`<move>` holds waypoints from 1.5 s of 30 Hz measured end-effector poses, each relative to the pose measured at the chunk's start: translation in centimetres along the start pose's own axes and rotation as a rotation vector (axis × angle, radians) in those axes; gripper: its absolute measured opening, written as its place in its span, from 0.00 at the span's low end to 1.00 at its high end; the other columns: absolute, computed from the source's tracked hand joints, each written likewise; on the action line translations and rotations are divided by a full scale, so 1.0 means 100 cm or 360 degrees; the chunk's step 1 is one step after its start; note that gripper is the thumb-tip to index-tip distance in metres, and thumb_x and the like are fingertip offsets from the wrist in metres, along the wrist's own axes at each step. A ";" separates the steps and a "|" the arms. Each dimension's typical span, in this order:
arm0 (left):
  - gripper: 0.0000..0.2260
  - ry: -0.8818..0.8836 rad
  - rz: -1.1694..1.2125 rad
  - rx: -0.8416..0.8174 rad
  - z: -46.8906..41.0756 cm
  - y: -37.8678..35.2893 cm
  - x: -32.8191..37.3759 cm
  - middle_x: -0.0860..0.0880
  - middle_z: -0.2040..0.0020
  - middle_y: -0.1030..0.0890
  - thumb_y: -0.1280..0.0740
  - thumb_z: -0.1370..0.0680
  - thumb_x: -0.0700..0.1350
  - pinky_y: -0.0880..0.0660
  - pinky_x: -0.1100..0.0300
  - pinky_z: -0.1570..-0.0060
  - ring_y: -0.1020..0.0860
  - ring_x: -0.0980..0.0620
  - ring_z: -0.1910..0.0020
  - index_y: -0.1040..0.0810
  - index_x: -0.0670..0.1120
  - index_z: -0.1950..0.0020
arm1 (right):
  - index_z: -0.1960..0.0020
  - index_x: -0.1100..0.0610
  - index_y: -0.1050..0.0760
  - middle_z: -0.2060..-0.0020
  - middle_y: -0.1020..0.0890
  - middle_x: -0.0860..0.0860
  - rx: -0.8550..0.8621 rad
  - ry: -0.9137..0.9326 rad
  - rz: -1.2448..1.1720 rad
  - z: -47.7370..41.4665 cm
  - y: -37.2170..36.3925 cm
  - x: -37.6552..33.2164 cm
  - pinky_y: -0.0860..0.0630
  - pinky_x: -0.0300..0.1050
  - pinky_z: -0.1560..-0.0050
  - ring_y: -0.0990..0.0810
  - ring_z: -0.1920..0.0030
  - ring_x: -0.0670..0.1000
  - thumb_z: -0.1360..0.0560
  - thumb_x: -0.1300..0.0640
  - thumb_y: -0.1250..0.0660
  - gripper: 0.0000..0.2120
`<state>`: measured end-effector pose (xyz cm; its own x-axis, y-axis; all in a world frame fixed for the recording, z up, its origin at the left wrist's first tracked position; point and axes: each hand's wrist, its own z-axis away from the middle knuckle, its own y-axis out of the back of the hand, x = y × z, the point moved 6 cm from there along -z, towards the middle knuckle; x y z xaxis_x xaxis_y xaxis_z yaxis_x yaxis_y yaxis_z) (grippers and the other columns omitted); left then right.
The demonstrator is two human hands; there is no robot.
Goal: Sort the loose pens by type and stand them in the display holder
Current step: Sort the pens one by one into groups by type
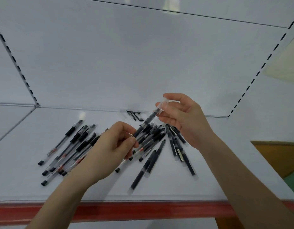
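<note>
Two hands are raised over a white shelf (209, 182), sharing one pen (146, 122). The left hand (109, 149) is at 7 o'clock of the pen and pinches the lower barrel between thumb and forefinger, with the other fingers curled beneath. The right hand (184, 119) is at 1 o'clock and pinches the clear cap (162, 104) at the pen's upper end between thumb and fingertips. Whether the cap is fully seated cannot be told. The pen slants from 7 to 1 o'clock, lifted clear of the pile below it.

Loose pens lie flat on the shelf in three lots:
- The left lot (72, 146), at 9 o'clock of the left hand, has clear barrels with dark grips and lies roughly parallel.
- The middle pile (152, 134), under the held pen, is crossed and overlapping.
- The right lot (177, 146), at 5 o'clock of the pile, has dark slim barrels fanned toward the front edge.

A few short dark pieces (134, 115) lie at 12 o'clock against the back panel (126, 55), which is plain white.

Slotted uprights stand at the left (15, 63) and right (261, 66) corners. The shelf's front edge carries a red strip (143, 210). A brown board (278, 156) shows at 4 o'clock, beyond the shelf end.
</note>
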<state>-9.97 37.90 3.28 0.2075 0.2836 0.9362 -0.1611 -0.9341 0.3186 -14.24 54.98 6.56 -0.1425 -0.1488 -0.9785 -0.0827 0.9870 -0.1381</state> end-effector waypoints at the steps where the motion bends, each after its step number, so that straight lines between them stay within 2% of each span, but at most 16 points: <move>1: 0.06 0.0007 -0.0006 0.0020 0.000 0.000 0.000 0.50 0.63 0.19 0.40 0.23 0.36 0.26 0.66 0.69 0.26 0.58 0.72 0.28 0.47 0.53 | 0.50 0.55 0.24 0.61 0.15 0.51 0.0005 0.0011 0.0016 0.001 0.000 0.000 0.21 0.38 0.58 0.16 0.61 0.49 0.27 0.64 0.34 0.08; 4: 0.07 0.0004 -0.0029 0.0077 -0.001 -0.001 0.000 0.54 0.65 0.19 0.40 0.23 0.38 0.29 0.67 0.72 0.28 0.59 0.74 0.27 0.49 0.53 | 0.52 0.55 0.24 0.63 0.15 0.51 0.0057 0.0062 0.0062 0.002 0.000 0.001 0.20 0.39 0.57 0.16 0.61 0.49 0.26 0.63 0.34 0.05; 6: 0.09 -0.0059 -0.0101 0.0124 -0.001 -0.003 0.005 0.57 0.67 0.20 0.40 0.23 0.40 0.30 0.67 0.73 0.28 0.55 0.74 0.25 0.54 0.55 | 0.54 0.55 0.24 0.65 0.15 0.50 0.0102 0.0107 0.0105 0.003 0.000 0.001 0.20 0.39 0.59 0.16 0.62 0.49 0.26 0.63 0.34 0.04; 9: 0.11 -0.0158 -0.0238 0.0217 -0.002 -0.004 0.009 0.52 0.65 0.21 0.39 0.23 0.40 0.28 0.61 0.65 0.26 0.48 0.66 0.24 0.56 0.58 | 0.54 0.56 0.23 0.68 0.16 0.49 0.0176 0.0177 0.0159 0.003 -0.002 0.003 0.21 0.38 0.61 0.16 0.63 0.48 0.26 0.63 0.34 0.03; 11: 0.09 -0.0187 -0.0298 0.0261 -0.002 -0.003 0.009 0.48 0.72 0.23 0.39 0.23 0.39 0.29 0.65 0.65 0.25 0.52 0.65 0.21 0.50 0.54 | 0.54 0.57 0.23 0.69 0.16 0.49 0.0214 0.0207 0.0184 0.004 -0.003 0.005 0.21 0.37 0.62 0.16 0.64 0.47 0.26 0.64 0.34 0.03; 13: 0.08 -0.0201 -0.0340 0.0277 -0.002 -0.002 0.006 0.52 0.71 0.23 0.39 0.23 0.38 0.32 0.72 0.70 0.26 0.59 0.69 0.21 0.46 0.52 | 0.53 0.58 0.23 0.69 0.16 0.48 0.0229 0.0224 0.0195 0.005 -0.005 0.007 0.20 0.37 0.62 0.16 0.65 0.47 0.26 0.64 0.34 0.03; 15: 0.08 -0.0190 -0.0352 0.0278 -0.003 -0.001 0.002 0.52 0.70 0.23 0.39 0.23 0.38 0.34 0.74 0.73 0.28 0.61 0.73 0.21 0.45 0.52 | 0.53 0.59 0.24 0.70 0.16 0.48 0.0212 0.0247 0.0226 0.004 -0.007 0.008 0.20 0.37 0.62 0.16 0.65 0.46 0.26 0.65 0.34 0.03; 20: 0.07 -0.0172 -0.0480 0.0327 -0.003 0.004 -0.009 0.54 0.67 0.21 0.38 0.23 0.39 0.30 0.75 0.67 0.25 0.66 0.70 0.21 0.43 0.51 | 0.52 0.58 0.24 0.67 0.16 0.48 0.0065 0.0169 0.0414 -0.006 -0.010 0.019 0.19 0.39 0.58 0.16 0.63 0.47 0.25 0.63 0.35 0.03; 22: 0.07 -0.0160 -0.0596 0.0381 0.000 0.012 -0.013 0.51 0.67 0.20 0.38 0.23 0.41 0.26 0.67 0.65 0.22 0.58 0.68 0.20 0.43 0.51 | 0.51 0.58 0.24 0.64 0.17 0.49 -0.0001 0.0138 0.0560 -0.013 -0.010 0.026 0.19 0.38 0.57 0.16 0.62 0.45 0.25 0.62 0.35 0.04; 25: 0.07 -0.0095 -0.0885 0.0518 0.005 0.033 -0.025 0.46 0.66 0.21 0.36 0.24 0.43 0.28 0.55 0.67 0.25 0.49 0.69 0.20 0.43 0.53 | 0.47 0.60 0.24 0.60 0.18 0.52 0.0044 0.0186 0.0861 -0.027 0.001 0.033 0.21 0.37 0.55 0.18 0.61 0.46 0.25 0.61 0.34 0.07; 28: 0.07 0.0034 -0.1176 0.0679 0.012 0.059 -0.042 0.47 0.62 0.26 0.35 0.25 0.42 0.35 0.58 0.66 0.29 0.46 0.66 0.19 0.40 0.55 | 0.50 0.60 0.22 0.59 0.19 0.51 0.0054 0.0241 0.1192 -0.042 0.009 0.037 0.26 0.27 0.55 0.21 0.59 0.45 0.26 0.61 0.33 0.06; 30: 0.07 0.0170 -0.1290 0.0708 0.018 0.071 -0.054 0.44 0.62 0.27 0.35 0.26 0.41 0.35 0.57 0.64 0.27 0.42 0.63 0.19 0.37 0.56 | 0.50 0.61 0.21 0.58 0.20 0.51 0.0028 0.0242 0.1360 -0.051 0.008 0.041 0.29 0.23 0.58 0.23 0.58 0.46 0.26 0.61 0.33 0.07; 34: 0.09 0.0290 -0.1393 0.0709 0.026 0.082 -0.063 0.39 0.57 0.25 0.35 0.26 0.41 0.31 0.52 0.59 0.25 0.37 0.56 0.21 0.39 0.49 | 0.50 0.61 0.20 0.58 0.21 0.49 -0.0106 0.0228 0.1584 -0.065 -0.012 0.050 0.31 0.28 0.61 0.24 0.57 0.45 0.25 0.60 0.35 0.07; 37: 0.11 0.0275 -0.1426 0.0746 0.030 0.087 -0.064 0.39 0.56 0.24 0.33 0.26 0.44 0.30 0.52 0.58 0.25 0.37 0.55 0.22 0.41 0.46 | 0.51 0.59 0.21 0.55 0.18 0.52 -0.0180 0.0217 0.1695 -0.076 -0.032 0.058 0.29 0.34 0.57 0.23 0.57 0.47 0.25 0.60 0.36 0.06; 41: 0.11 0.0241 -0.1420 0.0790 0.034 0.091 -0.065 0.39 0.57 0.24 0.33 0.27 0.43 0.31 0.53 0.59 0.25 0.37 0.57 0.21 0.41 0.47 | 0.50 0.62 0.21 0.52 0.18 0.57 -0.0279 0.0042 0.2090 -0.087 -0.041 0.070 0.25 0.46 0.52 0.20 0.52 0.56 0.25 0.60 0.37 0.08; 45: 0.08 0.0108 -0.1345 0.0840 0.036 0.090 -0.060 0.38 0.59 0.23 0.31 0.28 0.40 0.30 0.52 0.60 0.24 0.37 0.59 0.20 0.39 0.51 | 0.49 0.64 0.22 0.49 0.18 0.59 -0.0307 -0.0093 0.2237 -0.090 -0.041 0.077 0.24 0.50 0.48 0.21 0.50 0.59 0.27 0.62 0.36 0.10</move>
<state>-9.20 27.02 -0.02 -0.0023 0.8958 0.4445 0.4667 -0.3922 0.7927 -23.90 49.26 0.93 -0.1773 0.9413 -0.2872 -0.0404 0.2847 0.9578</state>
